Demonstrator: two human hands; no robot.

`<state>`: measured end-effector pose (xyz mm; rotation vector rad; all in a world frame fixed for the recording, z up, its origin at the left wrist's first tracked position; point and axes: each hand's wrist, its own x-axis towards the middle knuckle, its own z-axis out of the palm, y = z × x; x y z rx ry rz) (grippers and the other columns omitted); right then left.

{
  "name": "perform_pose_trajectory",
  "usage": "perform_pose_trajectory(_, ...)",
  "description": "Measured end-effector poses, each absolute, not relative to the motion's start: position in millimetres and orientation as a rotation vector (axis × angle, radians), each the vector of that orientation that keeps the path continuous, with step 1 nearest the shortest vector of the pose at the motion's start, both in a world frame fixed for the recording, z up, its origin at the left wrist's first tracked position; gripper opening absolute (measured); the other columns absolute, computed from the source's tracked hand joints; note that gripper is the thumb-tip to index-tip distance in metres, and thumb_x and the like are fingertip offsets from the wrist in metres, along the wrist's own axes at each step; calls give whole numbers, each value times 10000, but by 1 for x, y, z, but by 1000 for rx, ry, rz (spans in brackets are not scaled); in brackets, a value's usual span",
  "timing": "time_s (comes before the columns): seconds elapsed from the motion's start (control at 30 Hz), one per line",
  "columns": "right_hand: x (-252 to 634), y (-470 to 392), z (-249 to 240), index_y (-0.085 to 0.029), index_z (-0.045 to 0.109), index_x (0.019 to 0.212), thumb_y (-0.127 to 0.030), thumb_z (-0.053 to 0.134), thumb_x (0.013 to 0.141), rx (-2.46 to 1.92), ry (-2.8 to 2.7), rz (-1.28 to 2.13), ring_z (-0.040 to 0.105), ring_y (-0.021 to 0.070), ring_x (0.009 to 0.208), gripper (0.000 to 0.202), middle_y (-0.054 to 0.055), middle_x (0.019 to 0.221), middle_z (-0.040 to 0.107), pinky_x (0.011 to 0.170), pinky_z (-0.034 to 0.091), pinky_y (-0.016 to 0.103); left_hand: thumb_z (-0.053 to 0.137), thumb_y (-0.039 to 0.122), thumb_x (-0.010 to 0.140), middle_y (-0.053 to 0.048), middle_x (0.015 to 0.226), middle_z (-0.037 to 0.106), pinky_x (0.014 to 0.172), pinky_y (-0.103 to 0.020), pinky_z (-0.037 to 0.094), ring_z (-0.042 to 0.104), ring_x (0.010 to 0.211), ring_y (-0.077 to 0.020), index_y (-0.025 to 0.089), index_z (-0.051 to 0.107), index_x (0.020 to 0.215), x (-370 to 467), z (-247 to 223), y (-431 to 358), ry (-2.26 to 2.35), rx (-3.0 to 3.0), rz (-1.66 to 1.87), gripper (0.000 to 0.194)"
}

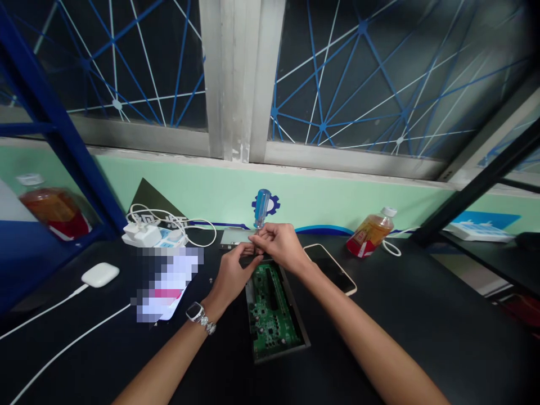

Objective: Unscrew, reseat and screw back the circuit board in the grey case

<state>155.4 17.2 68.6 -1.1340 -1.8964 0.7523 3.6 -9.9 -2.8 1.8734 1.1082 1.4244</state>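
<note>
A screwdriver (262, 208) with a clear blue handle stands nearly upright, handle at the top. My right hand (278, 244) is closed around the lower part of it, just under the handle. Beside the shaft, the fingers of my left hand (236, 271) are bent together in a pinch, and what is between them is too small to make out. Both hands are over the far end of a green circuit board (270, 315), which lies in a shallow metal case (282, 353). A flat light-grey metal piece (230, 237) lies just behind my left hand.
A dark-screened phone (331, 269) lies right of the board, with a bottle of amber drink (370, 232) behind it. On the left are a lit, blurred phone (172, 287), a white charging case (100, 274), and a power strip (156, 236) with cables. A tiny screw-like piece (211, 280) lies nearby.
</note>
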Motion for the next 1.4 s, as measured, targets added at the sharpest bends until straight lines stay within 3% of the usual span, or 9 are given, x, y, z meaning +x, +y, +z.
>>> perform_pose_trajectory(0.13,151,17,61,-188,606,689,-423,680,825,-1189,-1869,618,636,152,548,281,25,606,679,536,461,240,682,326,863,-36,871,771,754,-295,553,724,807,-218,198,720,919,4,-8,-8,1210,1829,1479,145)
perform_pose_trajectory(0.33,149,18,57,-196,596,694,-489,686,813,-1230,-1844,549,614,146,582,328,13,624,663,569,458,248,650,311,888,-30,910,788,702,-286,551,731,784,-223,202,761,969,2,-7,-8,1252,1856,1431,176)
perform_pose_trajectory(0.47,156,16,74,-200,665,1014,-487,693,811,-1124,-1877,737,651,161,711,353,67,980,719,666,520,288,632,330,902,-28,954,788,723,-309,552,732,798,-239,211,769,1005,1,-3,-10,1233,1878,1389,209)
perform_pose_trajectory(0.57,163,14,88,-211,638,1186,-411,634,879,-889,-1917,989,662,199,946,366,78,1162,680,864,528,353,631,345,905,-27,1013,779,801,-326,550,730,891,-251,215,768,1018,1,-1,-10,1190,1864,1379,220)
perform_pose_trajectory(0.7,168,17,93,-203,689,1072,-384,619,896,-725,-1898,1149,630,231,1069,263,66,1100,703,978,475,426,622,342,911,-29,1045,772,862,-332,545,723,957,-252,208,766,1023,0,3,-10,1165,1858,1349,227)
perform_pose_trajectory(0.83,165,22,85,-199,642,914,-408,707,818,-790,-1805,1073,640,184,862,239,31,946,684,808,519,348,575,321,942,-25,1032,775,882,-336,543,725,963,-239,208,754,1056,-1,5,-11,1135,1881,1311,240)
perform_pose_trajectory(0.97,158,23,78,-212,518,796,-426,758,759,-853,-1717,919,546,134,684,323,-15,819,596,634,463,274,538,302,964,-30,1062,768,915,-337,529,719,988,-225,207,733,1100,-2,3,-11,1093,1905,1291,257)
perform_pose_trajectory(1.23,148,18,75,-224,402,705,-413,735,777,-923,-1653,624,438,129,635,390,-49,668,455,623,380,273,548,286,954,-58,1080,744,899,-337,517,690,993,-219,196,703,1080,-5,1,-9,1135,2065,1277,219)
perform_pose_trajectory(1.4,148,15,75,-224,426,714,-434,748,766,-969,-1663,566,439,124,620,389,-46,663,464,605,376,269,598,213,905,-57,1035,720,875,-350,508,669,959,-219,207,697,1015,-25,4,-5,1182,2303,1064,148)
